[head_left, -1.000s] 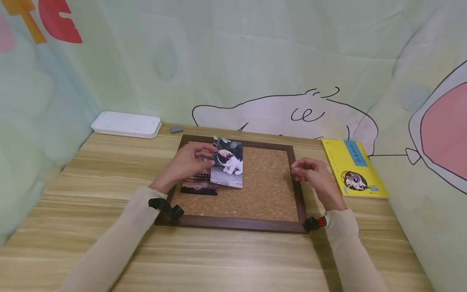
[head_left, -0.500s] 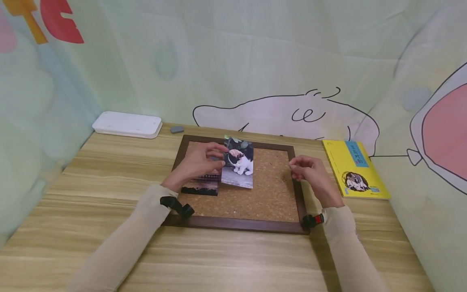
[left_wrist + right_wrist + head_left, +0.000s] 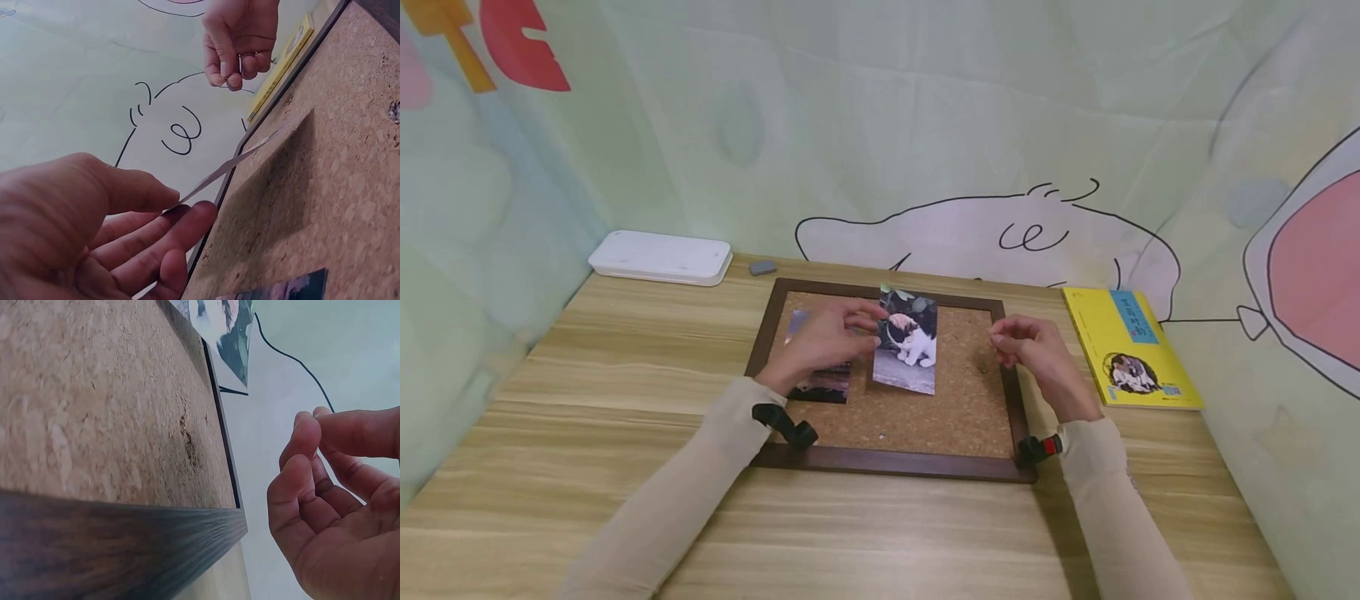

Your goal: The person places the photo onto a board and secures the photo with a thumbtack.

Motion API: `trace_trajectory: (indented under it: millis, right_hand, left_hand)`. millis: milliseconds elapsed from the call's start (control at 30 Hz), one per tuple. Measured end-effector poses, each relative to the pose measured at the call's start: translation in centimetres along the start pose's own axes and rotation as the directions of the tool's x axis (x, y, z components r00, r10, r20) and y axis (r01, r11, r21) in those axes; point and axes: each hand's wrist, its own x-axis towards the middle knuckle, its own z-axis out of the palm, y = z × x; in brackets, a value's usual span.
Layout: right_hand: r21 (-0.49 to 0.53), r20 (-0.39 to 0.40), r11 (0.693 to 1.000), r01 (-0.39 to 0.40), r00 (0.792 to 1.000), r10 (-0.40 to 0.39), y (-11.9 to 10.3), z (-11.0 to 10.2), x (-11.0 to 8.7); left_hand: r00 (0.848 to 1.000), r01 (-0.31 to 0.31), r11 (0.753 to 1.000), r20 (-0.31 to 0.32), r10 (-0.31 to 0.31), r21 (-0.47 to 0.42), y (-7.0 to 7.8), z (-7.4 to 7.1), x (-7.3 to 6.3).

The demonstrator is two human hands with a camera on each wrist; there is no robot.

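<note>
My left hand [image 3: 827,337] pinches a cat photo [image 3: 912,343] by its left edge, between thumb and fingertips. The photo is tilted above the cork board [image 3: 962,412], and its shadow falls on the cork in the left wrist view. A second photo [image 3: 829,387], dark with a strip of sky, lies on the board's left part, partly hidden under my left hand. Over the board's right frame edge, my right hand [image 3: 1041,354] holds thumb and fingertips together on a tiny pin-like thing [image 3: 319,412], mostly hidden. A small shiny spot [image 3: 394,112] shows on the cork.
A white case [image 3: 661,256] and a small grey block [image 3: 763,267] are at the table's back left. A yellow book [image 3: 1127,350] lies right of the board. Printed cloth walls stand behind and at both sides.
My left hand has carried the cat photo rightward across the board, uncovering more of the second photo. My right hand has shifted slightly left, fingertips still together.
</note>
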Motion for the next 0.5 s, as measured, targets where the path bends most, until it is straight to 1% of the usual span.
trace_trajectory:
  millis: [67,200,400,500]
  right_hand:
    - [-0.002,-0.002,1.0,-0.003,1.0,0.003,-0.1,0.1,0.0]
    - [0.002,-0.005,1.0,-0.004,1.0,0.004,-0.2,0.2,0.1]
    - [0.004,-0.007,1.0,-0.021,1.0,0.021,-0.6,0.5,0.2]
    - [0.006,-0.004,1.0,-0.03,1.0,0.03,-0.6,0.7,0.4]
  left_hand:
    - [1.0,0.0,1.0,-0.001,0.0,-0.006,0.1,0.3,0.1]
    - [1.0,-0.023,1.0,0.004,0.023,-0.007,-0.2,0.9,0.3]
    - [0.999,-0.047,0.999,0.004,0.046,0.018,-0.5,2.0,0.7]
    - [0.998,-0.058,0.997,-0.006,0.059,0.042,-0.6,2.6,0.9]
